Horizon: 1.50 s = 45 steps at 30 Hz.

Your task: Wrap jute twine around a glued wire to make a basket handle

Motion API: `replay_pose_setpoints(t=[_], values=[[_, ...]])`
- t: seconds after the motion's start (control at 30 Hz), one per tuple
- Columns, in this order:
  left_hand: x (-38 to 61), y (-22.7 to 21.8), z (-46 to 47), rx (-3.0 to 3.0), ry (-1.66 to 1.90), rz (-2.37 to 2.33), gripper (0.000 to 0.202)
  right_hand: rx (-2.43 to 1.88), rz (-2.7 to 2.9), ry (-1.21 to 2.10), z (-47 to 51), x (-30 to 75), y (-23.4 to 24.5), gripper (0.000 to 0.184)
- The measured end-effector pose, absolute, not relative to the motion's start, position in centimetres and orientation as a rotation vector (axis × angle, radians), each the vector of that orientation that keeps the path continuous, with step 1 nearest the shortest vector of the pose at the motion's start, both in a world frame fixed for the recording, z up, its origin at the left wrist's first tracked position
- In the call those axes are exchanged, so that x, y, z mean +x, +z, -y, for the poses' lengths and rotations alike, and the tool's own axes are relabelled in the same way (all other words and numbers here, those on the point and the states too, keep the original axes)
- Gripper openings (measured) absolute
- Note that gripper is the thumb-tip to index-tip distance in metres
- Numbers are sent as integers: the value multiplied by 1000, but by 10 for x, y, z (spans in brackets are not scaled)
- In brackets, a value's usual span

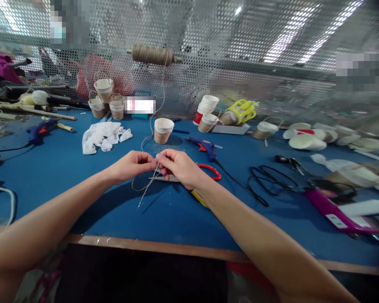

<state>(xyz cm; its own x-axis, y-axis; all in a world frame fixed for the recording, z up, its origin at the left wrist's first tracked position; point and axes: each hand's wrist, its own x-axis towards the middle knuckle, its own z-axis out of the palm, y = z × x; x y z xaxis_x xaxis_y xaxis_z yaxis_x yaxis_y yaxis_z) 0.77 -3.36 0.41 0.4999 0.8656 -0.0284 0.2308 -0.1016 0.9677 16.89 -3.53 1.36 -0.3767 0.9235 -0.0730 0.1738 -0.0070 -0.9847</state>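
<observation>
My left hand (141, 163) and my right hand (176, 165) meet over the blue table, fingertips pinched close together. Between them they grip a twine (147, 189), whose twisted pale end hangs down toward the table. A thin loop of twine also curves below my left fingers. From a twine spool (152, 55) on the mesh wall, a strand runs down toward my hands. Just behind stands a small brown cup with a white lining (163, 131). Partly under my right hand lie scissors with a red handle (210, 170); something yellow shows beneath my right wrist.
White cloth (103, 136) lies to the left, near several small handled buckets (104, 89). Glue guns lie on both sides, one blue (202, 147) with a trailing black cord (265, 181). Keys (290, 163) and a magenta device (337, 210) are at right. The mesh wall rises behind.
</observation>
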Motion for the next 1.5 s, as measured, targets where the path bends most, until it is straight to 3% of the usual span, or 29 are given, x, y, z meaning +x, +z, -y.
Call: replay_pose_setpoints(t=[0.23, 1.0, 1.23, 1.5], values=[[7, 0, 38, 1558, 677, -932, 22, -1067, 1523, 1468, 38, 172, -2, 19], [21, 0, 53, 1522, 860, -1041, 18, -1165, 1719, 1032, 46, 172, -6, 26], [17, 4, 54, 1280, 763, -903, 24, -941, 1666, 1358, 50, 173, 4, 23], [9, 10, 52, 1357, 658, -849, 16, -958, 1667, 1415, 49, 178, 8, 23]])
